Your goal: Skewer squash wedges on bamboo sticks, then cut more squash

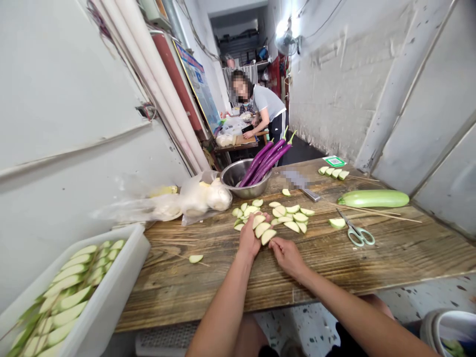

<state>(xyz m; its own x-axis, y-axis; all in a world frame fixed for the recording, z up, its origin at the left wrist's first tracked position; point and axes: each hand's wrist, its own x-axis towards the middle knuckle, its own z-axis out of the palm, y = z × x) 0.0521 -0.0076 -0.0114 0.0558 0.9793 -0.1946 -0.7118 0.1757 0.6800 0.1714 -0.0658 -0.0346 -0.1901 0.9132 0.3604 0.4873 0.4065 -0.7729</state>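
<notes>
Both my hands meet at the middle of a wooden table [334, 258]. My left hand [248, 240] is closed around a few pale green squash slices [262, 229] that fan out from its fingers. My right hand [285, 254] pinches at the lowest slice, fingertips together; a thin skewer may be between them but I cannot make it out. Just beyond lies a loose pile of more slices [286, 214].
A steel bowl [241, 179] holds long purple eggplants [266, 159]. A whole green squash [374, 198], scissors [356, 232], bamboo skewers [379, 212] and a knife [302, 185] lie to the right. A white tub of skewered slices [67, 292] stands left. Another person [266, 111] works behind.
</notes>
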